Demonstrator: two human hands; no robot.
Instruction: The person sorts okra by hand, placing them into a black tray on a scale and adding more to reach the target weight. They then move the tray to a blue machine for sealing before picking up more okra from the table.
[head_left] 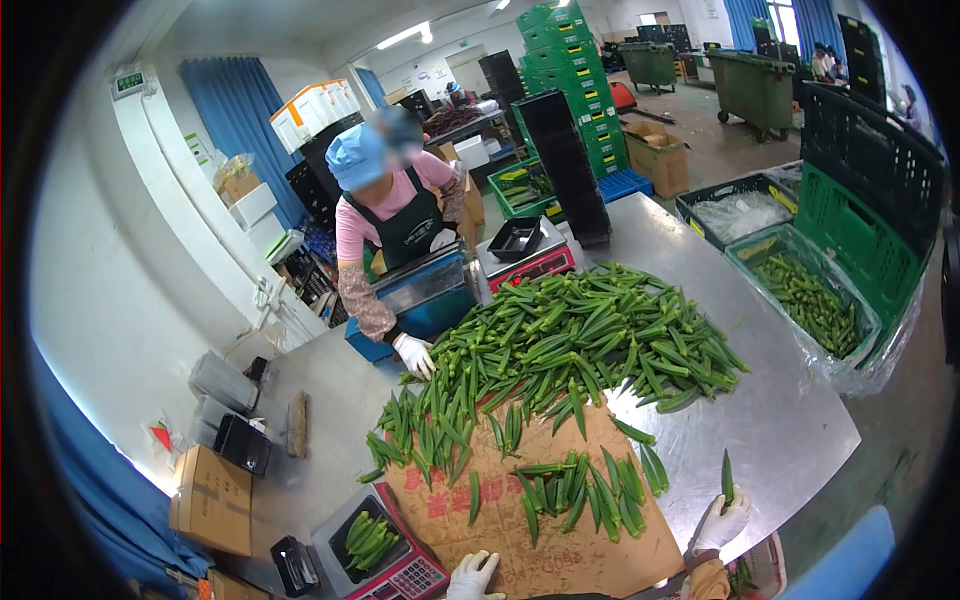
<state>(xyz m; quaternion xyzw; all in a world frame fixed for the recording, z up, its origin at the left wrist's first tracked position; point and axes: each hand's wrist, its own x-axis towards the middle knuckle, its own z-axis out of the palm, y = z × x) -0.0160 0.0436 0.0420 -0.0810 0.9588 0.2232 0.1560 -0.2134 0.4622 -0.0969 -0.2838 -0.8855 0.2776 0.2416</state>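
In a white glove, my right hand [722, 521] holds up one okra pod [727, 474] by its stem end, near the table's right front edge. My left hand [473, 577], also gloved, lies on the flattened cardboard sheet [590, 562] with its fingers stretched out and nothing in them. Beside it stands a digital scale [415, 578] bearing a black tray [347, 553] of okra pods [369, 541]. A loose group of okra [580, 490] lies on the cardboard between my hands. Behind it, a large okra heap [570, 340] covers the middle of the table.
Across the metal table [800, 420], a co-worker in a blue cap [355, 157] touches the heap with a gloved hand [413, 355]. A second scale [535, 262] and a tall stack of black trays [562, 165] stand there. A lined crate of okra [805, 300] is at right.
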